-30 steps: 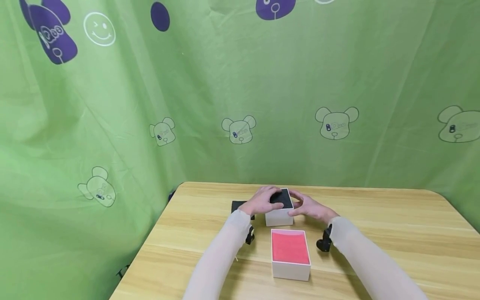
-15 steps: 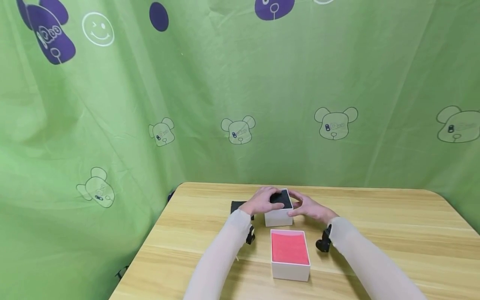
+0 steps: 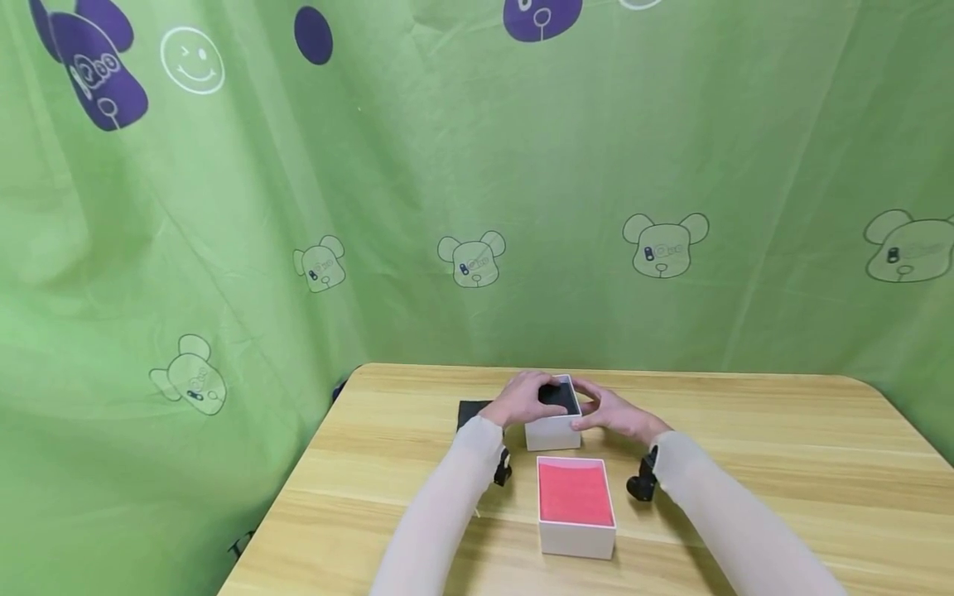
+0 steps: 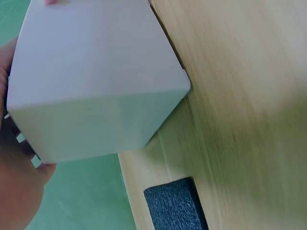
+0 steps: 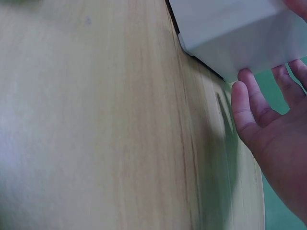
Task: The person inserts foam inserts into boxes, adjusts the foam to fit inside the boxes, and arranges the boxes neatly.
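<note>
The small white box (image 3: pixel 554 418), black foam showing in its open top, stands upright between both hands, seemingly touching each.

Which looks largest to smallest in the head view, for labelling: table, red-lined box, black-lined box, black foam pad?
1. table
2. red-lined box
3. black-lined box, though it sits farther away, so unsure
4. black foam pad, partly hidden by the left hand

A small box (image 3: pixel 553 416) sat low in the centre of the frame on the table (image 3: pixel 782 463), with the left hand (image 3: pixel 522 401) on its left and the right hand (image 3: pixel 614 414) on its right. Directly below it lay a second box (image 3: pixel 575 505), and a foam pad (image 3: pixel 471 411) lay just left of the left hand.
</note>
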A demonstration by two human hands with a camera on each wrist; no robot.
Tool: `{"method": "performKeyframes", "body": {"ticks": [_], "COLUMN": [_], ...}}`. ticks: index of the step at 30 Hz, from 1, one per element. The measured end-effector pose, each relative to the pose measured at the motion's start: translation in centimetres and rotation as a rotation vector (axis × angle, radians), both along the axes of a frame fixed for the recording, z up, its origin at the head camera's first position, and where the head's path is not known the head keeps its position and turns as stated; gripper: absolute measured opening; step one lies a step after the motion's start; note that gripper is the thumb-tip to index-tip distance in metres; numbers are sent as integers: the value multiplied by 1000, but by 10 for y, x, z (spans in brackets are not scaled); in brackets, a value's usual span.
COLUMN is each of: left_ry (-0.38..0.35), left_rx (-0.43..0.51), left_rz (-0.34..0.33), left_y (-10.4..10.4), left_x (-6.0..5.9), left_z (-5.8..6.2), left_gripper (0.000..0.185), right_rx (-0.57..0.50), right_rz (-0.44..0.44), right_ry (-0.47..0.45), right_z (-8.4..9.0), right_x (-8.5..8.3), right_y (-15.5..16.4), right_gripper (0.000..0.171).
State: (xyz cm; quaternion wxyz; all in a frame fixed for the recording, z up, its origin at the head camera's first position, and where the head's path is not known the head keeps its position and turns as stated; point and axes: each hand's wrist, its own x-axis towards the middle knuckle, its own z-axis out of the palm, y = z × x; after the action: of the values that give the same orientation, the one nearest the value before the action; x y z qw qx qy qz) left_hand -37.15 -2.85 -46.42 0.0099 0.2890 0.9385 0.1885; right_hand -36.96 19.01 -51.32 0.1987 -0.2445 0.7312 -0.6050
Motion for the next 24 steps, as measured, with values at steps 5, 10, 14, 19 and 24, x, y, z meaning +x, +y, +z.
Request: {"method": "performKeyframes", "body": {"ticks": [5,10,14,19,24], "left_ry": [-46,-53,-34,-47,-77], "left_rx": [73,76,50,48,83], "left_rz": [0,-5,-8,-6,-14], "left_y": [-12,-21,-22,-24,-29], "left_x": [0,0,-1,3,5], "left_z": [1,4,1,2,9], "left_gripper": [52,52,51,50,51], "right_rx": [-19,-26,-24,-16,-17], "right_rz": [1,-1,-1,-1,-5], "right_ry": [-7,-11,-11,-17,-9], "right_z": [-1,-1,-1,-2,-2], "right_x": [-1,-2,-1,-1,-1], "right_y": [1,2,1,0,0], "right_gripper": [97,97,97,98,98]}}
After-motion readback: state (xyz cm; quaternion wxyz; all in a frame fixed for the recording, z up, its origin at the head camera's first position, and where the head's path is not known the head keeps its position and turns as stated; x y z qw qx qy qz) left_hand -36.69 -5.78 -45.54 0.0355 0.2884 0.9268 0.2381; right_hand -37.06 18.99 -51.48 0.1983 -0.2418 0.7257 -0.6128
